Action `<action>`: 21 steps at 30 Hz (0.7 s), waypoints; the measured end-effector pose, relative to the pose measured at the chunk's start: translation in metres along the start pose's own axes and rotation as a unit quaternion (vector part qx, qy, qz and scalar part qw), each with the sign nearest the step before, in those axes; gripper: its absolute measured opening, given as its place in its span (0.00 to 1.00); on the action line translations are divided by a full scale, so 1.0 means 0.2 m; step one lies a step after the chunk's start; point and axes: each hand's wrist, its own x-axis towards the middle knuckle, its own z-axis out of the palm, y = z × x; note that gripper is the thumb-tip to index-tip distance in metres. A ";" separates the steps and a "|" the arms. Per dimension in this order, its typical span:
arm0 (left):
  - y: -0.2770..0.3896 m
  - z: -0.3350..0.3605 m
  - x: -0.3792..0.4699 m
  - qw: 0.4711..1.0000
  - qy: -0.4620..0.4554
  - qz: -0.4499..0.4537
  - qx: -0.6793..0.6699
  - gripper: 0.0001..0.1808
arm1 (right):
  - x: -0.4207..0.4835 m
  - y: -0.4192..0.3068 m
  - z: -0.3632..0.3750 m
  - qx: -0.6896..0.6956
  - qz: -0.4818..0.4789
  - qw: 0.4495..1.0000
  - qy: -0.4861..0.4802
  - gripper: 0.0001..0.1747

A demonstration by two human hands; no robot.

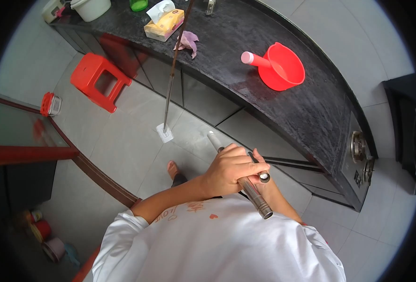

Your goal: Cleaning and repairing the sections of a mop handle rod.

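Note:
My left hand point(229, 167) is wrapped around a thick metal tube point(253, 195), whose open end points back toward my shirt. Out past my knuckles, a pale tube section with a white tip point(215, 140) shows. A thinner metal tube point(264, 176) lies under my left fingers, its round open end facing up. My right hand point(259, 155) is mostly hidden behind the left; its raised thumb and forearm show beside the tubes. What its fingers grip cannot be seen. Both hands are close together in front of my chest.
A long rod point(171, 77) rises from a white square plate point(164, 133) on the floor. On the dark counter point(225, 53) are a red dipper point(282, 67), a tissue box point(165, 26) and a purple cloth point(187, 43). A red stool point(100, 81) stands below; a gas burner point(358, 146) is right.

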 end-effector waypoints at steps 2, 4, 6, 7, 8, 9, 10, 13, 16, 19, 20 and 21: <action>0.00 0.00 0.00 1.000 -0.008 0.005 0.004 0.18 | 0.04 -0.02 -0.05 0.000 0.019 0.999 -0.051 0.22; 0.00 0.00 -0.01 1.000 -0.011 -0.012 0.000 0.19 | 0.04 0.00 -0.04 -0.015 -0.009 0.998 -0.064 0.20; 0.00 -0.01 -0.02 1.000 -0.011 -0.020 0.000 0.20 | -0.05 0.00 -0.01 -0.034 0.001 0.996 -0.078 0.19; 0.00 -0.01 -0.03 1.000 -0.009 -0.030 -0.001 0.20 | -0.08 0.00 0.01 -0.053 0.011 0.994 -0.090 0.19; 0.00 -0.02 -0.03 1.000 -0.009 -0.030 0.001 0.20 | -0.07 0.01 0.00 -0.054 0.012 0.994 -0.091 0.19; 0.00 -0.02 -0.03 1.000 -0.007 -0.023 0.003 0.21 | -0.05 0.01 -0.01 -0.060 0.003 0.994 -0.095 0.18; 0.00 -0.02 -0.03 1.000 -0.004 -0.017 0.005 0.21 | -0.03 0.00 -0.03 -0.066 -0.006 0.993 -0.099 0.18; 0.00 -0.02 -0.04 1.000 0.004 -0.016 -0.002 0.20 | 0.04 0.00 -0.07 -0.035 0.007 0.993 -0.115 0.17; 0.00 -0.05 -0.05 0.999 -0.013 -0.030 -0.028 0.19 | 0.04 0.00 -0.04 -0.021 -0.004 0.997 -0.070 0.15; 0.03 -0.08 -0.08 0.983 0.020 -0.149 -0.102 0.18 | 0.05 0.00 -0.03 -0.002 -0.045 0.996 -0.078 0.14; 0.05 -0.13 -0.09 0.969 0.008 -0.214 -0.125 0.17 | 0.02 -0.02 -0.04 0.055 -0.055 0.995 -0.070 0.13; 0.04 -0.17 -0.10 0.969 0.007 -0.213 -0.121 0.17 | -0.02 -0.01 -0.02 0.055 -0.053 0.994 -0.073 0.13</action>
